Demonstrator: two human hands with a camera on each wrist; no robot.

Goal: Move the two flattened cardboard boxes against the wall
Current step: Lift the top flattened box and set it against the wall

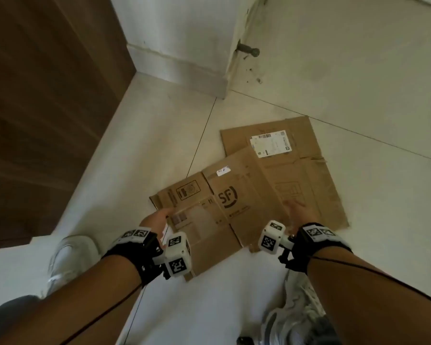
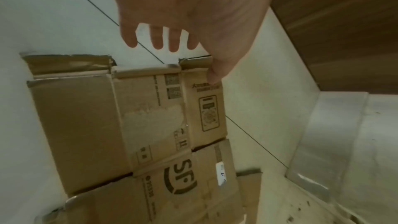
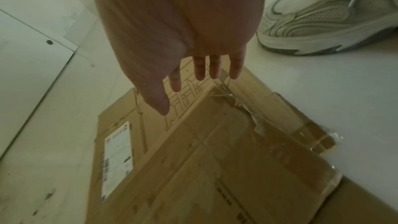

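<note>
Two flattened cardboard boxes lie overlapped on the pale floor. The SF-logo box [image 1: 224, 202] lies on top, nearer me. The box with a white shipping label [image 1: 306, 170] lies partly under it, farther right. My left hand [image 1: 159, 216] reaches the SF box's left edge with straight fingers. In the left wrist view that hand [image 2: 185, 57] is spread, its thumb over a corner flap of the SF box [image 2: 150, 125]; contact is unclear. My right hand [image 1: 297, 210] hovers with straight fingers over the labelled box [image 3: 120, 142], beside the SF box's edge [image 3: 215, 159].
A white wall corner with baseboard [image 1: 179, 63] stands ahead, with a brown wooden panel [image 1: 47, 95] to the left. A door stopper [image 1: 249, 49] sticks out of the wall. My shoes [image 1: 70, 260] [image 1: 299, 314] stand near the boxes' close edge.
</note>
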